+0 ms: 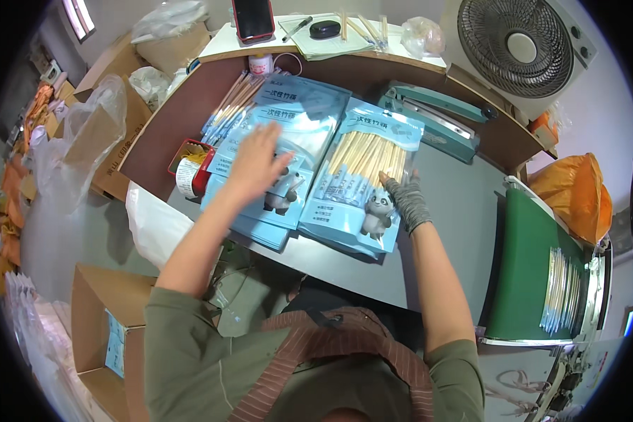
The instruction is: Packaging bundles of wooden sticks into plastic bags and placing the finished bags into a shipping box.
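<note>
My left hand (259,163) lies with fingers spread on a stack of flat blue printed plastic bags (306,109). A clear bag with blue print, filled with bamboo chopsticks (362,165), lies to the right of that stack, on top of more blue bags. My right hand (409,200), in a grey fingerless glove, grips this filled bag by its right edge. The thumb rests on the front, while the other fingers are partly hidden at the side. Loose wrapped chopsticks (233,105) lie in a pile beyond my left hand.
A teal long-arm sealer (436,119) stands at the back right. Left of the bags is a red box (192,165) with yellow bands. A green conveyor belt (517,267) on the right carries wrapped chopsticks. An open carton (95,302) sits at lower left; a fan (517,49) stands behind.
</note>
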Motion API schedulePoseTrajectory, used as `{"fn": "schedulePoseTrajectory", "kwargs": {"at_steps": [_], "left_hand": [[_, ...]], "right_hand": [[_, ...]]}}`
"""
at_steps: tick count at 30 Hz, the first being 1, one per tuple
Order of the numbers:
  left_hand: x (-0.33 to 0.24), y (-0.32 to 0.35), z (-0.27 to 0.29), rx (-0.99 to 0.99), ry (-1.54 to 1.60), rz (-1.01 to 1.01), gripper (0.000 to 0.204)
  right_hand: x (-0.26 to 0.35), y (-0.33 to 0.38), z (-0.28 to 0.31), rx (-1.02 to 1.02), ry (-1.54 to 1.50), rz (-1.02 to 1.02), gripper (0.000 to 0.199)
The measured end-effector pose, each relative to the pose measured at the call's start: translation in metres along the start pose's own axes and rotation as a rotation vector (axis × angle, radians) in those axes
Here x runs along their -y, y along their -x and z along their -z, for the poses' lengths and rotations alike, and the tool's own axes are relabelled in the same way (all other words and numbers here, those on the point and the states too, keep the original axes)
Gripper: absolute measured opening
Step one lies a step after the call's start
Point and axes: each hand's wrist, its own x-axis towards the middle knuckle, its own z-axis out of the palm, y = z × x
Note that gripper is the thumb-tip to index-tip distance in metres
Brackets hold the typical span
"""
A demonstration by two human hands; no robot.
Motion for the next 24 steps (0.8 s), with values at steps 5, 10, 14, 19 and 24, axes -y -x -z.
{"fn": "schedulePoseTrajectory", "kwargs": {"at_steps": [5,10,14,19,24], "left_hand": [[-0.104,0.026,-0.016,0.151,0.841,0.067,0.071],[-0.148,0.094,-0.06,0.264,1.358,0.62,0.124],[-0.224,0.165,-0.046,0.29,1.235,0.716,0.124],[-0.221,0.232,-0.021,0.646,1.881,0.772,0.095],[-0.193,0.289,0.05,0.142,1.838,0.768,0.079]], "right_hand": [[-0.001,0.041,0.013,0.322,-0.609,-0.085,0.05],[-0.024,0.144,0.09,0.644,-0.341,-0.498,0.074],[-0.089,0.168,0.145,0.693,-0.499,-0.656,0.083],[-0.141,0.088,0.177,1.02,0.121,-0.18,0.074],[-0.167,0.064,0.138,1.107,0.623,0.39,0.069]]}}
